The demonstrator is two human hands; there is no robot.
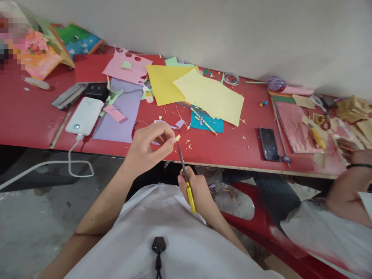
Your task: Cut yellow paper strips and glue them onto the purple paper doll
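My left hand [152, 147] is closed in a pinch on a small piece of pale yellow paper [177, 138], above the table's front edge. Just to the right, my right hand [197, 190] grips a pair of scissors [185, 170] with yellow handles. The blades look closed, and their tip points up near the paper piece, apart from it as far as I can tell. Small yellow paper scraps [188, 146] lie on the red table [223, 151] beyond. Large sheets of pale yellow paper [215, 95] and yellow paper [162, 83] lie farther back.
A white power bank [85, 116] with a cable lies on lilac paper [122, 124] at left. A glue bottle [148, 93] and teal paper [213, 124] lie mid-table. At right are a phone [269, 144], another person's arm [348, 182] and a red chair [261, 240].
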